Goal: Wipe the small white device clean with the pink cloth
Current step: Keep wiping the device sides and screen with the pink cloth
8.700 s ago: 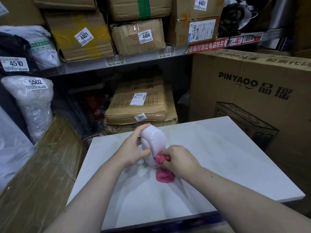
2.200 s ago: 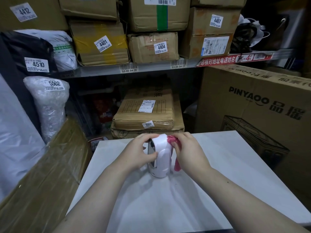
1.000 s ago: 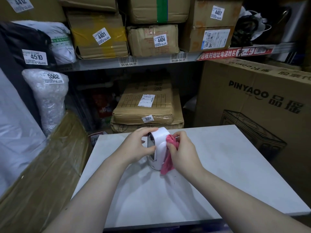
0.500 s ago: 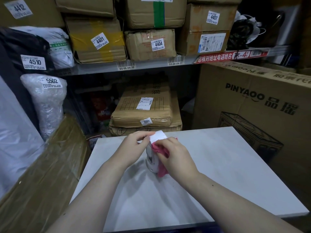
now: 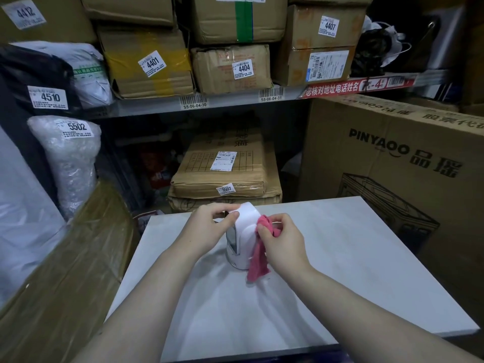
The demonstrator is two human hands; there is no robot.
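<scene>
**Head view: wiping in progress**

Gripped at its top by the left hand (image 5: 209, 226), the small white device (image 5: 242, 233) stands upright on the table (image 5: 353, 271). The pink cloth (image 5: 259, 258), pinched in the right hand (image 5: 284, 246), presses its right side. The next move likely calls for a firm downward stroke.

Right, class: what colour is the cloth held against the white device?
The cloth is pink, seen best in the head view.

Two bare forearms reached forward from the lower edge of the view, drawing together near the middle. The left hand (image 5: 209, 227) gripped the top of a small white rounded plastic device (image 5: 246, 218), fingers curled over it. The right hand (image 5: 284, 244) pinched a crumpled pink fabric cloth (image 5: 258, 260) against the device's right side.
</scene>
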